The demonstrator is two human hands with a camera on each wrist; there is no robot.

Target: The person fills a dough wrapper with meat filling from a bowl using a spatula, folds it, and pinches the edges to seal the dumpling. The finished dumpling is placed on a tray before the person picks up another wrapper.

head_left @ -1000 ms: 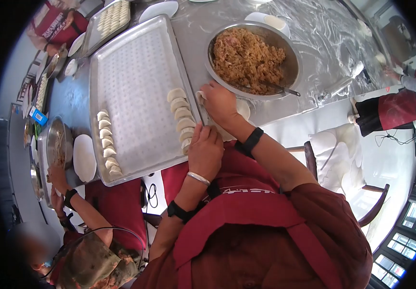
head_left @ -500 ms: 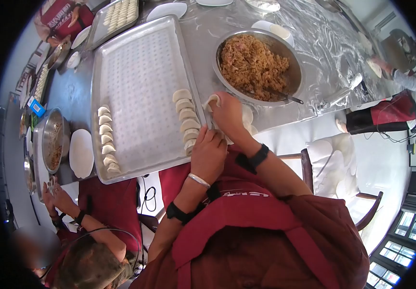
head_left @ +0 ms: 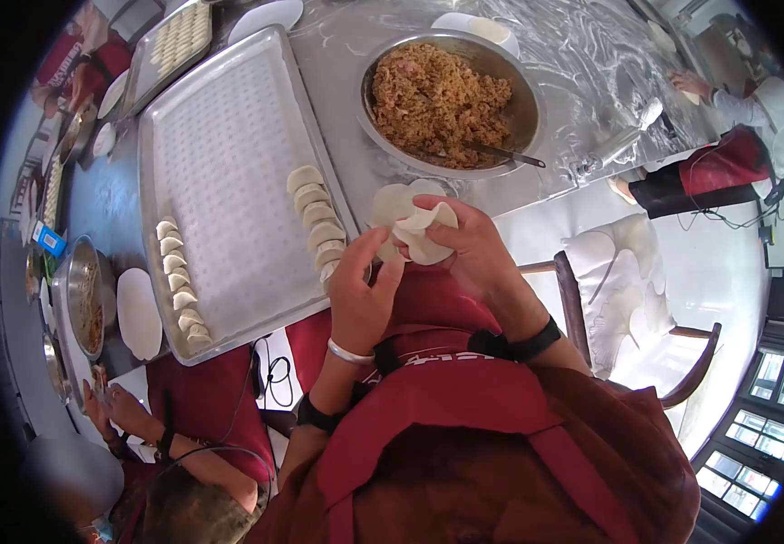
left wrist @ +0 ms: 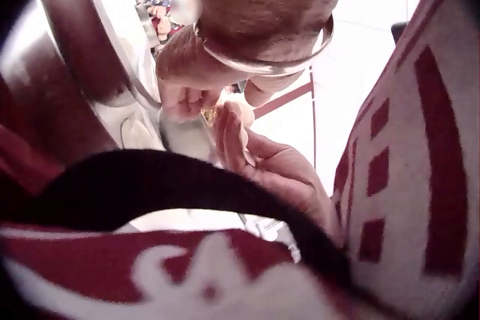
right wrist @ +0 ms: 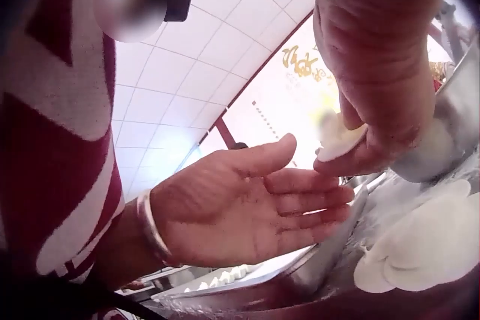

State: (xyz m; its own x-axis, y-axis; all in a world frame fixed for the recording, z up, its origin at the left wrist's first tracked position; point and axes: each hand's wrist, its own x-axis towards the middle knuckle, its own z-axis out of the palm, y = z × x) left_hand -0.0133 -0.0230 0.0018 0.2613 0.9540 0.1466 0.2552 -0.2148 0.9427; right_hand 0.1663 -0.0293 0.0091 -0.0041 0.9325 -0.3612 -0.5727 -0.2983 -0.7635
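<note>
My right hand (head_left: 487, 258) pinches a round, pale dumpling wrapper (head_left: 434, 218) between thumb and fingers, its edge curling up. The same wrapper (right wrist: 343, 144) shows under the right fingertips in the right wrist view. My left hand (head_left: 366, 286), with a silver bangle, is close on the other side; its palm faces the wrapper and its fingers (right wrist: 311, 200) are stretched out, nothing gripped. Beneath the hands, more wrappers (head_left: 389, 201) overlap at the table's near edge. A row of folded dumplings (head_left: 317, 215) lines the right side of the metal tray (head_left: 228, 136).
A steel bowl (head_left: 530, 109) of brown filling, with a spoon handle (head_left: 528, 160) over its rim, stands beyond the hands. Another dumpling row (head_left: 177, 276) lies along the tray's left side. Someone (head_left: 129, 412) works at the left; a chair (head_left: 623, 281) stands at the right.
Both hands have come away from the tray's right edge, rightward and closer to the body. The wrapper, earlier beside the tray in the right fingers, is now between the two hands.
</note>
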